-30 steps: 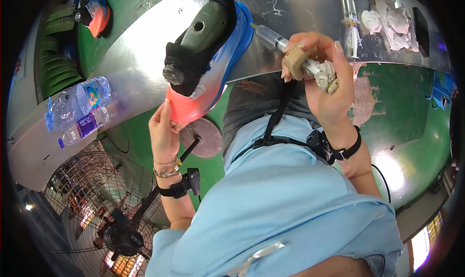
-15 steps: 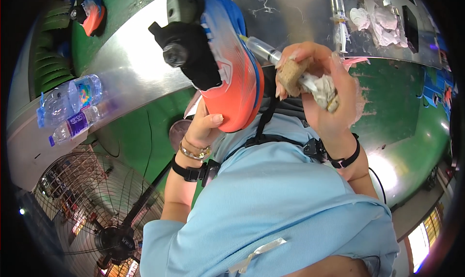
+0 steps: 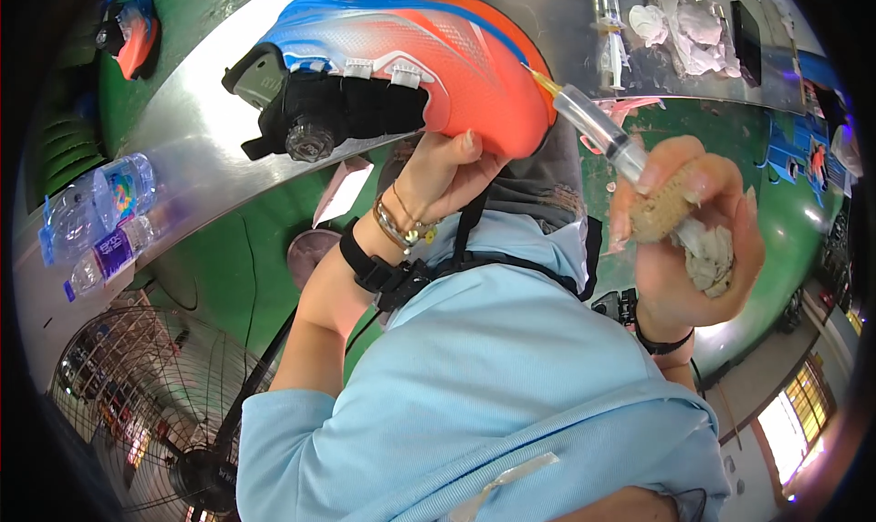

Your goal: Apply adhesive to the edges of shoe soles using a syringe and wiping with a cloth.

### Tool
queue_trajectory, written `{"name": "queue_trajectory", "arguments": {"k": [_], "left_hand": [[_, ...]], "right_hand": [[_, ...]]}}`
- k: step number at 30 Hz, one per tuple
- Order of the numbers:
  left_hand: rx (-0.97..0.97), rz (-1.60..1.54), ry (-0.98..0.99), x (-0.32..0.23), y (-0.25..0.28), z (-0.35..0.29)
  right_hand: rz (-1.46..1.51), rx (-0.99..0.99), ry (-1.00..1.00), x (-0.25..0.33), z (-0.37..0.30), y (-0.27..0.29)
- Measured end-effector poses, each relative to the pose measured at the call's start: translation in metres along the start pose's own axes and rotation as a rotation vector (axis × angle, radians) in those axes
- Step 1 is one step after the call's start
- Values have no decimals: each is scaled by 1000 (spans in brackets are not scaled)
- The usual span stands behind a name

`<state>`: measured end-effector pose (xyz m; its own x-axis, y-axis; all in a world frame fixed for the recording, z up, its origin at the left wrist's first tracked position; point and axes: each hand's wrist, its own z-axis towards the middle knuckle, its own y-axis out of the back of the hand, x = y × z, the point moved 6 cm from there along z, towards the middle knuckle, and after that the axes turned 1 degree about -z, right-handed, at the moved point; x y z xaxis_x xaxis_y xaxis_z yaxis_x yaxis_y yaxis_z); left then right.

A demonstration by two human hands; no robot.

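My left hand (image 3: 447, 173) holds a running shoe (image 3: 474, 84) by its orange-red toe, thumb on the upper. The shoe lies on its side, its blue heel end to the left and its orange sole edge away from me. A round clear piece (image 3: 310, 139) sits in the black part of the shoe's opening. My right hand (image 3: 698, 221) is closed around a clear syringe (image 3: 598, 130); its yellow tip touches or nearly touches the edge between upper and sole at the toe. The same hand also grips a tan, rough block (image 3: 663, 214) and a crumpled whitish cloth (image 3: 708, 257).
On the metal table (image 3: 228, 166) lie another syringe (image 3: 611, 29), crumpled white tissue (image 3: 698, 29) and a dark flat object (image 3: 745, 43). A similar shoe (image 3: 135, 43) is at the far left. Plastic bottles (image 3: 100, 203) lie on the left; a caged fan (image 3: 173, 412) stands below them.
The shoe has been turned from toe toward me to toe pointing right. My right hand has moved right and nearer me, keeping the syringe tip close to the sole edge.
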<state>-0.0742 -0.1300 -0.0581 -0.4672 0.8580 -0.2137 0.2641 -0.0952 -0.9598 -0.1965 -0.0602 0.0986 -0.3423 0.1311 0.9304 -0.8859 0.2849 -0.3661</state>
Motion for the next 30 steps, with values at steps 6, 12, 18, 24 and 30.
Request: {"name": "queue_trajectory", "arguments": {"k": [6,12,18,24,30], "left_hand": [[124,36,0,-6,-8,20],[84,167,-68,-16,-29,39],[123,106,-167,-21,-37,53],[148,74,-236,-27,-45,67],[50,35,-293,-35,-55,70]], "right_hand": [[-83,-19,54,7,-5,1],[-84,64,82,16,1,-1],[-175,21,139,16,8,-4],[-284,-26,202,12,13,-11],[-426,71,300,9,25,-18]]}}
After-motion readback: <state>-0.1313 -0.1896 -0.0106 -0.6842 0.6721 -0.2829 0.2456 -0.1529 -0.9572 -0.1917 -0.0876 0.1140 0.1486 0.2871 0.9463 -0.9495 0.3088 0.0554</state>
